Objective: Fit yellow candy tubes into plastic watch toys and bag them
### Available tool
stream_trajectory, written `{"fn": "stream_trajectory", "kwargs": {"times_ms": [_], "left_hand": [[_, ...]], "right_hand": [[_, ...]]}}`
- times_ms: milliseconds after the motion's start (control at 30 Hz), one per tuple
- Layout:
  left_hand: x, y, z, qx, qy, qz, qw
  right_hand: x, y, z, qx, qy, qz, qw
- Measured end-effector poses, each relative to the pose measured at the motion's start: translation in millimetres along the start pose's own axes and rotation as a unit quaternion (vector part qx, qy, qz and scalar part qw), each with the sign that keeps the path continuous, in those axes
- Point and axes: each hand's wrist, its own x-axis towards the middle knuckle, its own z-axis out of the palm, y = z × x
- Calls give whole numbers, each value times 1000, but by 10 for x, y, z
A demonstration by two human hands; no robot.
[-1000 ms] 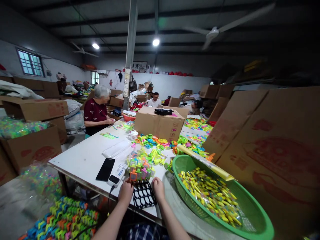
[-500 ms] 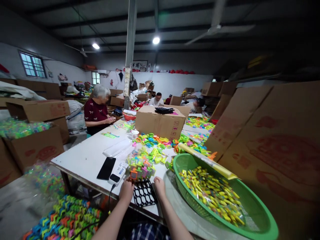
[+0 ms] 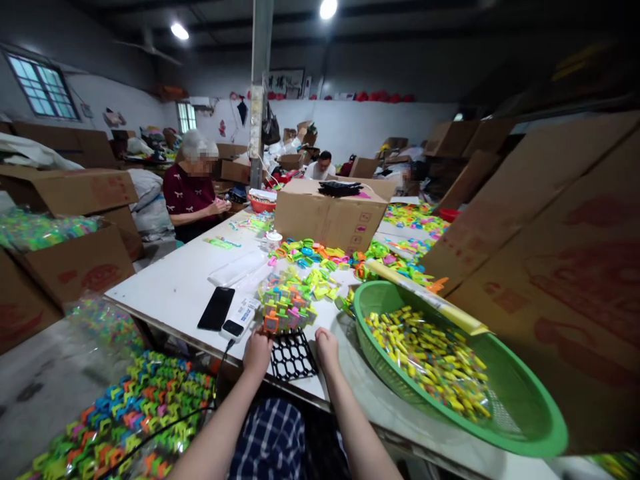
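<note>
A black plastic grid tray [image 3: 294, 358] with rows of openings lies at the table's near edge, between my hands. My left hand [image 3: 257, 353] rests at its left side, fingers curled closed; what they hold, if anything, is hidden. Just right of the tray, my right hand [image 3: 327, 345] is also closed, and I cannot make out anything in it. Right beyond the tray sits a cluster of small colourful plastic pieces [image 3: 289, 308], orange, pink and yellow-green with clear parts. Loose yellow-green pieces [image 3: 323, 285] lie behind that cluster.
A green basket [image 3: 543, 427] of yellow wrapped items stands at right. Left of the cluster are a black phone [image 3: 216, 308] and a white device [image 3: 241, 319] with a cable. A cardboard box [image 3: 320, 217] stands mid-table. A co-worker [image 3: 193, 187] sits at the far left side.
My view has tilted down, so the table appears higher and more of my lap shows. Both hands stay closed beside the tray with little visible movement.
</note>
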Motion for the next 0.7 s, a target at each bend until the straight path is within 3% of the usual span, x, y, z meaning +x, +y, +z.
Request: {"fn": "stream_trajectory", "kwargs": {"times_ms": [133,233,400,533,700], "left_hand": [[-11,12,-5,14,-12,3,1000],[-17,20,13,26,-20,6,999],[-11,-3,90,36,-32,15,999],[-22,-41,174,58,-18,24,998],[-46,-73,221,67,-14,38,997]], "right_hand": [[-66,6,-47,-20,13,11,1000],[34,5,-96,-54,50,4,997],[673,-48,-140,-148,111,-34,982],[1202,-100,-68,-283,94,-72,952],[1436,-126,-12,-306,86,-82,944]]}}
